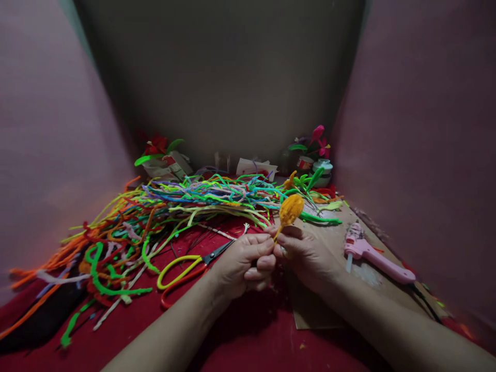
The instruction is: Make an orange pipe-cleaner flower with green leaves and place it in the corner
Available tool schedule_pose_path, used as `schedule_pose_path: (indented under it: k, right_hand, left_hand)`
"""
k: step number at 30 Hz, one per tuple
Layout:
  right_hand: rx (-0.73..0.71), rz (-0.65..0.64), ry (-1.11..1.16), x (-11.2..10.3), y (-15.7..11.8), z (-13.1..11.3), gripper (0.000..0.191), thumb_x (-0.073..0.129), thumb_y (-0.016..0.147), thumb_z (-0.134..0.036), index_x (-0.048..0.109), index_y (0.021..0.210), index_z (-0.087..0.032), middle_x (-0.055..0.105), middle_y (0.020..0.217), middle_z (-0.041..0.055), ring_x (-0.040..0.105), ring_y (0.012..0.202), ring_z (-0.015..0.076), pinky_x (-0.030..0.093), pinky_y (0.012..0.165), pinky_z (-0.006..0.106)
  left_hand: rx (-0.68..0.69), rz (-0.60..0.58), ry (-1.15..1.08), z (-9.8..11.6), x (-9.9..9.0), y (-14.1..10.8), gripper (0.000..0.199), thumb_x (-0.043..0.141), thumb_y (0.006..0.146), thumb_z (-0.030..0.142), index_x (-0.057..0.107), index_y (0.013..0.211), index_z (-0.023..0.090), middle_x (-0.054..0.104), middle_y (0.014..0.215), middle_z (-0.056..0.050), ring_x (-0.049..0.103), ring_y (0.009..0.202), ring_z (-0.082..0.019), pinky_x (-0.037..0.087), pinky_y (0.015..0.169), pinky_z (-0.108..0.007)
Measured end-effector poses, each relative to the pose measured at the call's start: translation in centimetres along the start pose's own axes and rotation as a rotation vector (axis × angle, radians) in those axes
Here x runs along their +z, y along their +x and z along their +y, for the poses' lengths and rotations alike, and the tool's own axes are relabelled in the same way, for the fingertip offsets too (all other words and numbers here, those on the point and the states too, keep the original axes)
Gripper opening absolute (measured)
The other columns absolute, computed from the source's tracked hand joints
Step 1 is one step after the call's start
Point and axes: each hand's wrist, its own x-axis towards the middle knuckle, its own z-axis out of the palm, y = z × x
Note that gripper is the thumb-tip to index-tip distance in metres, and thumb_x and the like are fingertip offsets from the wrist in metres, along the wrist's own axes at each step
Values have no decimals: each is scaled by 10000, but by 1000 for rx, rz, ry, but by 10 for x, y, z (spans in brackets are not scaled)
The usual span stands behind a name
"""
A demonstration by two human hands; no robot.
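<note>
An orange-yellow fuzzy bud (pixel 291 209) stands upright on a thin stem between my two hands. My left hand (pixel 248 261) pinches the lower stem between thumb and forefinger, its other fingers curled. Close against it, my right hand (pixel 304 253) grips the same stem just under the bud with thumb and fingers. Scissors (pixel 182 271) with one yellow and one red handle lie left of my left hand, blades partly behind it. A large heap of coloured pipe cleaners (pixel 217 194) spreads behind and to the left.
A pink glue gun (pixel 382 262) rests on a brown cardboard sheet (pixel 321 310) at the right. Farther back are a light blue-lidded jar (pixel 323 166), pink flowers (pixel 318 133), a red flower (pixel 155 144) and white papers (pixel 256 168). Red cloth (pixel 248 330) covers the surface.
</note>
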Motion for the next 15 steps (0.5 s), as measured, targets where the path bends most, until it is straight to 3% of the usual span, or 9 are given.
schedule_pose_path:
  k: [6, 10, 15]
  right_hand:
    - [17, 51, 52, 6, 16, -6, 212, 774, 605, -186, 672, 790, -201, 628, 730, -29, 542, 570, 90, 398, 497, 202]
    - [-38, 53, 55, 0, 21, 1, 180, 744, 642, -192, 665, 803, -195, 606, 712, -29, 495, 537, 81, 355, 463, 195]
    - [-36, 23, 18, -14, 19, 10, 113, 714, 689, -224, 667, 769, -160, 543, 608, -25, 437, 491, 72, 324, 466, 207]
  left_hand:
    - [113, 204, 270, 18, 7, 6, 291, 579, 792, 429, 555, 754, 142, 440, 494, 61, 251, 329, -8, 178, 333, -147]
    - [136, 275, 434, 23, 9, 12, 235, 641, 741, 358, 567, 740, 135, 422, 467, 73, 271, 346, -13, 182, 346, -147]
    - [223, 328, 507, 12, 9, 16, 148, 609, 753, 256, 591, 682, 126, 440, 475, 64, 309, 370, -20, 220, 355, -148]
